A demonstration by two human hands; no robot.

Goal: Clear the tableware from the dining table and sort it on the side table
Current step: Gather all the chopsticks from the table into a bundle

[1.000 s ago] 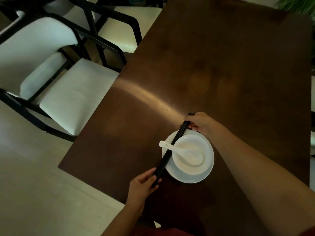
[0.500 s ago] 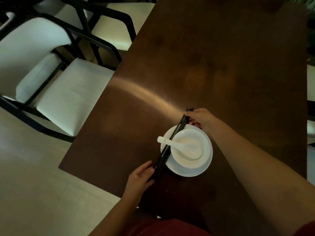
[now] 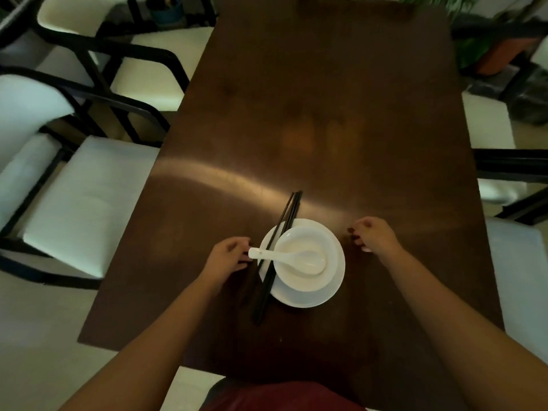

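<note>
On the near half of the dark wooden dining table (image 3: 326,129) a white plate (image 3: 333,287) carries a white bowl (image 3: 302,232). A white spoon (image 3: 296,258) lies in the bowl, its handle sticking out to the left. Black chopsticks (image 3: 286,215) lie slantwise across the plate's left rim. My left hand (image 3: 229,256) is just left of the plate, fingers loosely curled, fingertips at the end of the spoon handle. My right hand (image 3: 375,235) hovers to the right of the plate, apart from it, with loosely curled fingers and holds nothing.
White-cushioned chairs with black frames (image 3: 83,203) stand along the table's left side, and another chair (image 3: 516,262) is at the right. A potted plant (image 3: 501,54) sits on the floor beyond the far right corner.
Both hands have let go of the chopsticks, which now rest across the plate's rim. My left hand moved up beside the plate; my right hand moved round to the plate's right side.
</note>
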